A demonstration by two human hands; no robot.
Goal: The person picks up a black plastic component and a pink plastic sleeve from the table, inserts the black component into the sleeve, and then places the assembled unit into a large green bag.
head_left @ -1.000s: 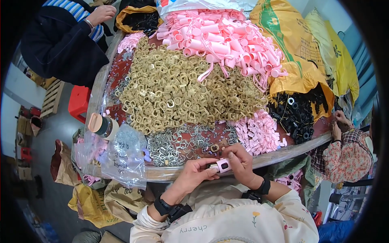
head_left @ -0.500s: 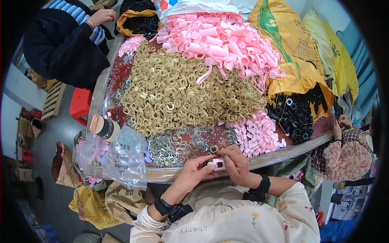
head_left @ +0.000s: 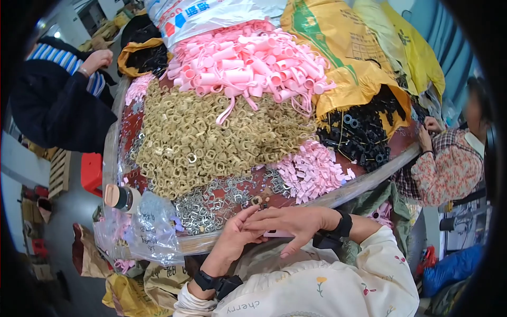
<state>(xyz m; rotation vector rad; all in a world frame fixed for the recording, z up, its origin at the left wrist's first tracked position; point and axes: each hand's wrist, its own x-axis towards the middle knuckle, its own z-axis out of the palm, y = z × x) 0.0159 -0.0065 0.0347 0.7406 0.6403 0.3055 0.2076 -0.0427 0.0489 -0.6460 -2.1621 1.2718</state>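
At the table's near edge, my left hand (head_left: 235, 239) is closed around a small pink plastic part (head_left: 275, 233). Only a strip of that part shows, with a dark spot on it; the rest is covered. My right hand (head_left: 294, 223) lies across the left fingers, its own fingers stretched out and its thumb apart, pointing down. Just beyond the hands are loose silver metal rings (head_left: 203, 211) and a brown ring-shaped piece (head_left: 256, 201). A heap of small pink clips (head_left: 311, 171) lies to the right of them.
A large pile of tan buckle-like pieces (head_left: 211, 132) fills the table's middle, with pink tubes (head_left: 237, 71) behind. A yellow sack (head_left: 348, 47) spills black parts (head_left: 364, 137). A lidded bottle (head_left: 122, 198) stands left. Co-workers are at left (head_left: 58, 105) and right (head_left: 443, 169).
My right hand has opened from its pinch and moved over the left hand, covering most of the pink part. The whole view has shifted, with the table contents now further left.
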